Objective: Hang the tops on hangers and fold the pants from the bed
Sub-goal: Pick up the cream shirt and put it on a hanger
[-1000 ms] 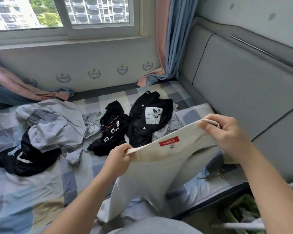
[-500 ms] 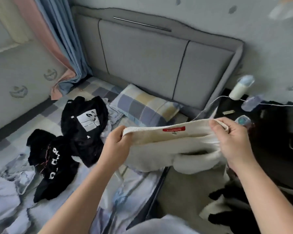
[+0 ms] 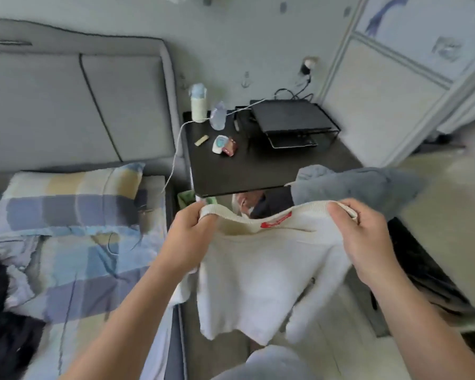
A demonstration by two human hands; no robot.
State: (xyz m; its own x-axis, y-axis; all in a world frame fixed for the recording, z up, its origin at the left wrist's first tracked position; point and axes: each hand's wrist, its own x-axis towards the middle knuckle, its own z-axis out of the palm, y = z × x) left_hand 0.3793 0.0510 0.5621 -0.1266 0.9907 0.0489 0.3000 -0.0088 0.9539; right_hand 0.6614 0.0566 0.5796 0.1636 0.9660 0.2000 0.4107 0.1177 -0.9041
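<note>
A cream knitted top (image 3: 261,272) with a red label at its collar hangs in the air beside the bed, over the floor. My left hand (image 3: 188,237) grips the left end of the collar and my right hand (image 3: 368,242) grips the right end, so the neckline is stretched between them. The body and sleeves dangle below. On the checked bed (image 3: 74,259) at the far left edge lies part of a black garment (image 3: 0,319). No hanger shows.
A black bedside table (image 3: 258,171) stands behind the top with a bottle (image 3: 198,104), small items and a laptop on a stand (image 3: 288,119). A grey garment (image 3: 354,185) lies on its right corner. A checked pillow (image 3: 66,196) rests against the grey headboard (image 3: 74,111).
My view has swung right from the bed and its clothes to the bedside table. Both hands kept their hold on the collar and carried the cream top off the bed, over the floor.
</note>
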